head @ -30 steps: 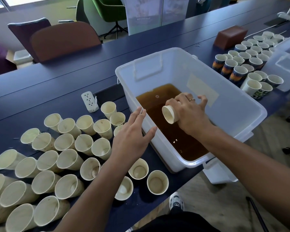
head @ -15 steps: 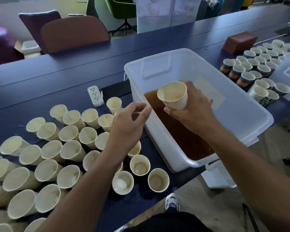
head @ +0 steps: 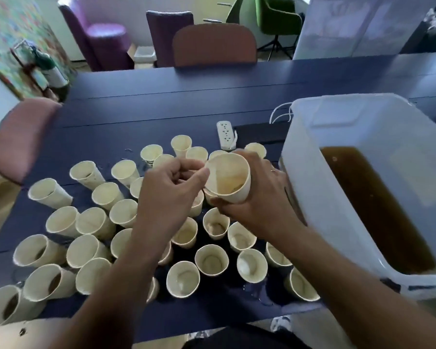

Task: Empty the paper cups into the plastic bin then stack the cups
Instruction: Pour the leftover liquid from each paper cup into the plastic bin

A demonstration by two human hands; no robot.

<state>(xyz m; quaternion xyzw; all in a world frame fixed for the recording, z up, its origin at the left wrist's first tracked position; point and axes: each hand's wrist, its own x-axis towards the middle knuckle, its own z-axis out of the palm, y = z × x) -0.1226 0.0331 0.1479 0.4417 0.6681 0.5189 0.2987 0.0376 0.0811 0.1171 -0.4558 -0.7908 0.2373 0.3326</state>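
My right hand [head: 259, 207] grips an empty cream paper cup [head: 228, 177], upright with its mouth facing me, above the crowd of cups on the table. My left hand [head: 170, 195] hovers just left of that cup with fingers curled, its fingertips close to or touching the cup's rim; I see nothing held in it. Several empty cream cups [head: 212, 259] stand loose on the dark blue table [head: 161, 107] below both hands. The translucent plastic bin [head: 312, 197] sits at the right, holding brown liquid [head: 378, 205].
A white power strip [head: 225, 134] lies behind the cups, with a white cord near the bin's corner. Chairs stand at the far side and at the left end of the table. Small puddles glisten on the table near the front cups.
My right hand has carried the emptied cup from over the bin leftward to above the loose cups. My left hand now meets it there. The camera has swung left.
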